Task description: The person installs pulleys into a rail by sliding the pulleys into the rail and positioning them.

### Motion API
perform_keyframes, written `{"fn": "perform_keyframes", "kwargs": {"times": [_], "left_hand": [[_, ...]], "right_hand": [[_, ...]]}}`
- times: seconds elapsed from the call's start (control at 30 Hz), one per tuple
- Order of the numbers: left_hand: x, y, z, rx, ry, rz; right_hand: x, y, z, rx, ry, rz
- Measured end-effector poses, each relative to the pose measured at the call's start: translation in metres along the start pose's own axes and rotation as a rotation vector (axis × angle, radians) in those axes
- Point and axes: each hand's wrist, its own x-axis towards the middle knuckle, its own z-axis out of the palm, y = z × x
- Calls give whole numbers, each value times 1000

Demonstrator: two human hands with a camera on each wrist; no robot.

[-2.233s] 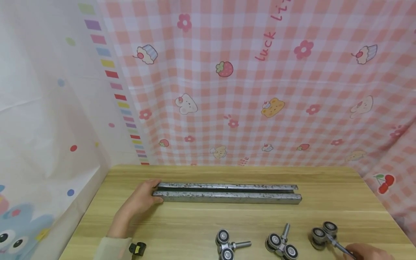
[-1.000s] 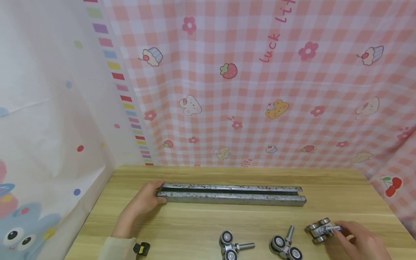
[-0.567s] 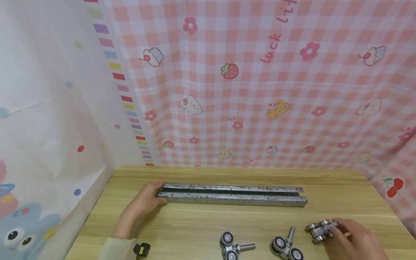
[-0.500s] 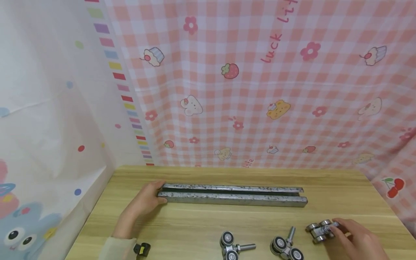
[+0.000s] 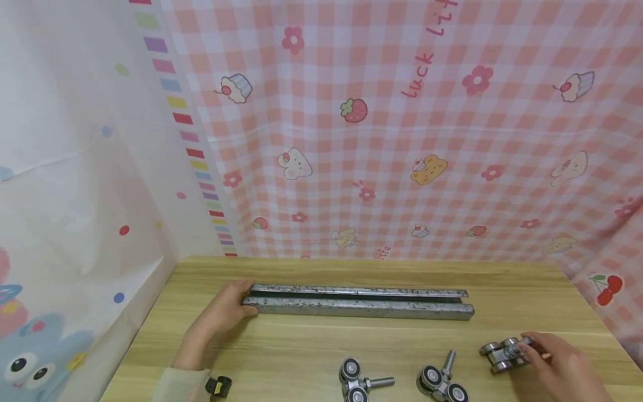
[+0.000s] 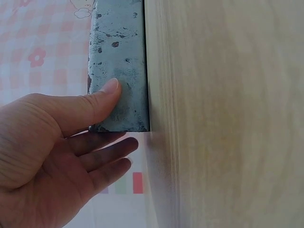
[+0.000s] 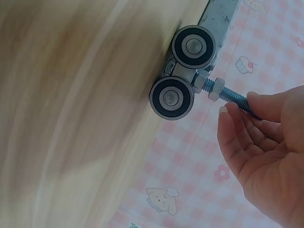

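A slotted steel rail (image 5: 361, 310) with dark specks lies across the table, its open slot facing up. My left hand (image 5: 226, 307) holds its left end; in the left wrist view the thumb (image 6: 102, 102) presses on the near side, the index finger is mostly hidden and the other fingers hang below the end. Right of the rail, my right hand (image 5: 565, 365) pinches the threaded bolt (image 7: 232, 96) of a roller trolley (image 5: 502, 356). Its wheels (image 7: 194, 46) stand at or just above the tabletop, which I cannot tell, and the bolt slants up into the fingers.
Two more roller trolleys lie nearer me, one with its bolt to the right (image 5: 353, 382) and one with its bolt pointing away (image 5: 441, 382). A small black clip-like part (image 5: 219, 385) sits by the left sleeve. Behind the wooden table (image 5: 361, 338) hangs a checked cloth (image 5: 321, 139).
My right hand has turned the trolley from lying sideways to wheels down with the bolt raised, then shifted it slightly right. The left hand stays on the rail, which has not moved.
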Motion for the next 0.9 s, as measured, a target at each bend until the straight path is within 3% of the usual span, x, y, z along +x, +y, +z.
{"fn": "perform_keyframes", "kwargs": {"times": [0.23, 0.5, 0.9], "left_hand": [[0, 0, 0, 12, -7, -3], [1, 2, 0, 17, -1, -33], [0, 6, -1, -5, -2, -53]], "right_hand": [[3, 9, -1, 11, 50, -40], [10, 15, -7, -33, -25, 117], [22, 20, -11, -34, -74, 201]]}}
